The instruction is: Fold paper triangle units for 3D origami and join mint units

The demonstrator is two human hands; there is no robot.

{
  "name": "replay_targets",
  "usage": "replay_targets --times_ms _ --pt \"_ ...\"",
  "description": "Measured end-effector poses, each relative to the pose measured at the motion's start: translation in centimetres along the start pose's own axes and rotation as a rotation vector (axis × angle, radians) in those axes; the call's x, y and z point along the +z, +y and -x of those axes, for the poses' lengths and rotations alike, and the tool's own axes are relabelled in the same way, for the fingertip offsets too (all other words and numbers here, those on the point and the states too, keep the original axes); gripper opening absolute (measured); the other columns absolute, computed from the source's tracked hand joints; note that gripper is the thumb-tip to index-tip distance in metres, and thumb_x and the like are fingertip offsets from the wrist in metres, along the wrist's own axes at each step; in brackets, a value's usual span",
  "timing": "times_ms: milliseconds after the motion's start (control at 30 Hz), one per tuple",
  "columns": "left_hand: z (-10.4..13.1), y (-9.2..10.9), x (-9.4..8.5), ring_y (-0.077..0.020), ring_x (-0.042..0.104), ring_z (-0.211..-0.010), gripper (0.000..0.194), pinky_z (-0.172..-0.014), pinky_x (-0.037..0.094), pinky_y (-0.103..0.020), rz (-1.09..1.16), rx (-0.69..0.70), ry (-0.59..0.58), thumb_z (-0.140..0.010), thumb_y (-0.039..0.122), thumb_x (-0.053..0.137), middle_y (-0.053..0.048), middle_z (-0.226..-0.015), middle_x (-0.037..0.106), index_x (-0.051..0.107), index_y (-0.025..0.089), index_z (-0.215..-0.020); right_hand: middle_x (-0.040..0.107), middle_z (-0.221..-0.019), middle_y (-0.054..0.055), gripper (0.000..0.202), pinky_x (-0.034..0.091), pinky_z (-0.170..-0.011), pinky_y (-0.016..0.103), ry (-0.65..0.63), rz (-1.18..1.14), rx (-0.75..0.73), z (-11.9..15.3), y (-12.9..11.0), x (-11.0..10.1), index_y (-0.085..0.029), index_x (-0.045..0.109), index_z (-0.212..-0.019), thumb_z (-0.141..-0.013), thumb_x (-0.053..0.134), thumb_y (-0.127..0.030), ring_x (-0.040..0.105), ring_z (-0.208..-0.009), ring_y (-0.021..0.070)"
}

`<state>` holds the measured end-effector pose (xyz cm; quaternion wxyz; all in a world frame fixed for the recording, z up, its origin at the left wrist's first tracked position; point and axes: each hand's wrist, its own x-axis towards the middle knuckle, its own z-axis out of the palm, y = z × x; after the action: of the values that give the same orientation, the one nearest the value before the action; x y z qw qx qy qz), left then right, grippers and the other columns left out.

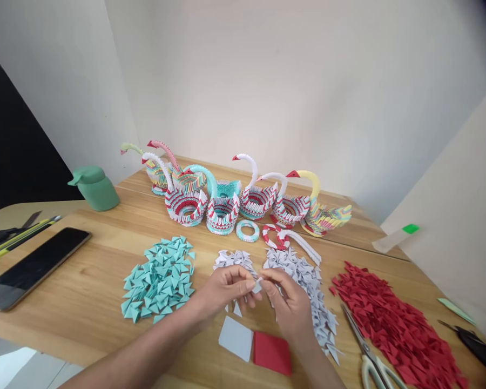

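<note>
A small folded piece of white paper [257, 286] is pinched between both of my hands above the table. My left hand [231, 286] grips its left side with thumb and fingers closed. On its other side, my right hand [288, 300] pinches the paper with thumb and forefinger. White paper triangles [303, 275] lie in a heap behind and beside my right hand, with a smaller white heap [234, 259] behind my left. Below the hands are a sheet of white paper [236, 338] and a stack of red paper [272, 352], side by side.
Turquoise triangles [160, 278] lie to the left, red triangles [397, 324] to the right. Scissors [370, 359] rest near the red heap. Several paper swans [222, 213] and paper rings [247, 230] stand behind. A phone [34, 267] and a green dispenser [97, 189] are left.
</note>
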<state>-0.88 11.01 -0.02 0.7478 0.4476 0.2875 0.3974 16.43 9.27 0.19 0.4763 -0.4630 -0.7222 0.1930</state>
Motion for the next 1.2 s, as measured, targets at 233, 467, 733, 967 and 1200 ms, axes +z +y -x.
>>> replay_targets --times_ms 233,467,733,967,1200 --pt "-0.3 -0.1 -0.2 -0.0094 0.059 -0.05 0.039 -0.05 0.044 -0.02 0.106 0.046 0.134 -0.066 0.045 0.078 -0.002 -0.061 0.068 0.061 0.012 -0.078 0.067 -0.113 0.008 0.031 0.053 -0.087 0.04 0.043 0.169 -0.272 -0.2 1.1 0.3 -0.028 0.065 -0.116 -0.087 0.06 -0.017 0.062 -0.103 0.0233" --pt "-0.3 -0.3 -0.3 -0.0115 0.063 -0.059 0.036 -0.054 0.047 -0.021 0.165 0.076 0.178 -0.068 0.041 0.079 -0.005 -0.072 0.07 0.062 0.011 -0.079 0.059 -0.13 0.011 0.047 0.048 -0.098 0.047 -0.005 0.277 -0.404 -0.2 1.3 0.4 -0.026 0.053 -0.133 -0.089 0.054 -0.01 0.054 -0.12 0.0259" --pt "-0.2 -0.1 -0.2 -0.011 0.062 -0.054 0.044 -0.054 0.046 -0.021 0.173 0.023 0.133 -0.062 0.041 0.083 -0.002 -0.062 0.068 0.062 0.01 -0.085 0.058 -0.131 0.011 0.046 0.048 -0.097 0.048 -0.043 0.274 -0.394 -0.3 1.0 0.4 -0.025 0.05 -0.135 -0.091 0.052 -0.013 0.054 -0.12 0.0262" --pt "-0.1 0.2 0.0 -0.012 0.064 -0.059 0.044 -0.057 0.047 -0.023 0.219 0.048 0.195 -0.062 0.039 0.083 -0.004 -0.069 0.071 0.061 0.011 -0.087 0.057 -0.133 0.011 0.045 0.047 -0.099 0.048 -0.035 0.281 -0.39 -0.2 0.9 0.3 -0.024 0.051 -0.134 -0.09 0.052 -0.013 0.05 -0.125 0.0268" --pt "-0.2 0.2 -0.1 -0.0127 0.064 -0.06 0.045 -0.058 0.047 -0.023 0.217 0.038 0.194 -0.061 0.039 0.083 -0.003 -0.066 0.071 0.06 0.011 -0.088 0.059 -0.129 0.011 0.044 0.048 -0.097 0.049 0.012 0.292 -0.406 -0.2 0.9 0.4 -0.025 0.054 -0.131 -0.089 0.054 -0.011 0.053 -0.122 0.027"
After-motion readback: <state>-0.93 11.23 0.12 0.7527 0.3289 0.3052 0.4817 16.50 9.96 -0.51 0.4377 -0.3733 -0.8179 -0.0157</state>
